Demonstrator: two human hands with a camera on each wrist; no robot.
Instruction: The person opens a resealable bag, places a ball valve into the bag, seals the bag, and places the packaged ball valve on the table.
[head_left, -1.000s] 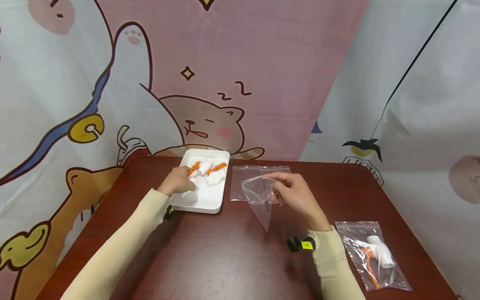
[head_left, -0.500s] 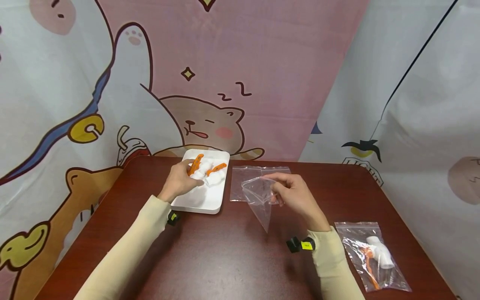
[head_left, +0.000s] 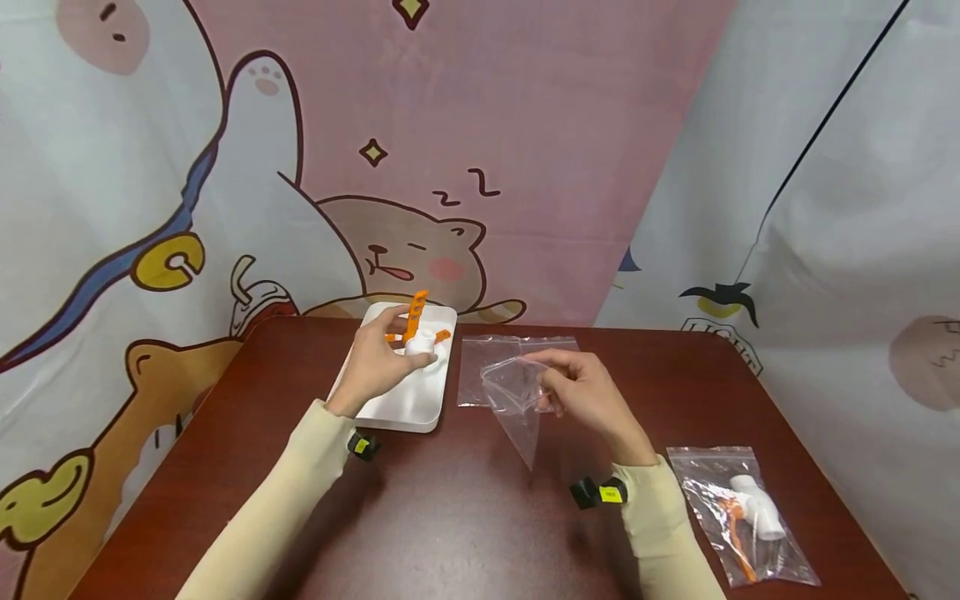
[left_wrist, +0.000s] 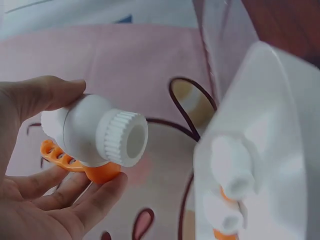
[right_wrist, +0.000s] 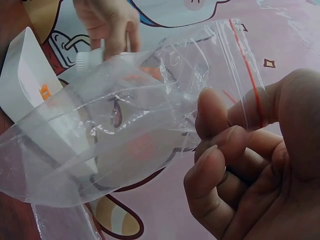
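Above the white tray (head_left: pixel 405 410), my left hand (head_left: pixel 375 357) grips a white plastic ball valve with an orange lever handle (left_wrist: pixel 91 127). The thumb lies on its white body and the fingers are beneath the orange handle. More white valves (left_wrist: pixel 231 167) with orange handles lie in the tray, partly hidden by the hand in the head view. My right hand (head_left: pixel 588 392) pinches the rim of a clear zip-lock bag (right_wrist: pixel 75 135), whose mouth gapes while its pointed corner hangs down. Nothing shows inside this bag.
Flat clear zip-lock bags (head_left: pixel 474 379) lie on the dark red table (head_left: pixel 465 517) behind the right hand. At the front right rests a filled zip-lock bag (head_left: pixel 708 479) with a white valve and orange handle inside. A printed curtain (head_left: pixel 562 167) stands behind the table.
My left hand has taken hold of a valve in the tray, lifted it and moved slightly right, its orange handle now pointing up. The right hand and its bag have stayed almost still.
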